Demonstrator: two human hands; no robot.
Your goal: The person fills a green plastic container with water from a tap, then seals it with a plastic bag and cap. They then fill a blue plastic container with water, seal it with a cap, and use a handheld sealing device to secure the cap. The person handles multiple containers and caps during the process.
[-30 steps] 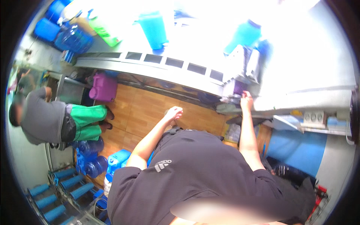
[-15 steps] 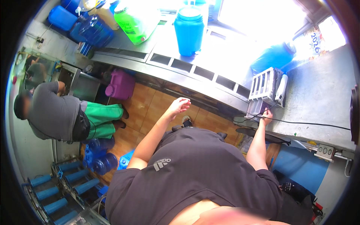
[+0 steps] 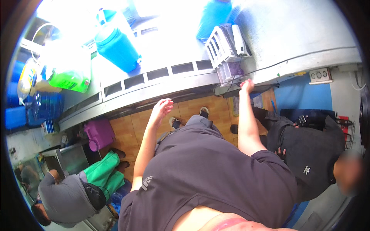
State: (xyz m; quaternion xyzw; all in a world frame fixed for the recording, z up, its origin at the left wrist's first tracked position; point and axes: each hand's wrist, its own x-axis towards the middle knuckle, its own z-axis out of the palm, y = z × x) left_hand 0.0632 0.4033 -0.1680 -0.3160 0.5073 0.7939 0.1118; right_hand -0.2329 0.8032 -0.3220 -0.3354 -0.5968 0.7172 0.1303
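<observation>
Slot-fronted counter [image 3: 162, 83] bears a slatted plastic rack [image 3: 226, 56].

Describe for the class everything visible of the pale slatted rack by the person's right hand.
The pale slatted rack looks like plastic, with bars and open gaps on its upper part and a purplish lower section. It sits at the edge of the counter, appearing tilted. A white elongated object lies along its right side; a dark cord hangs near its front. Whether the nearby right hand touches it is unclear.
</observation>
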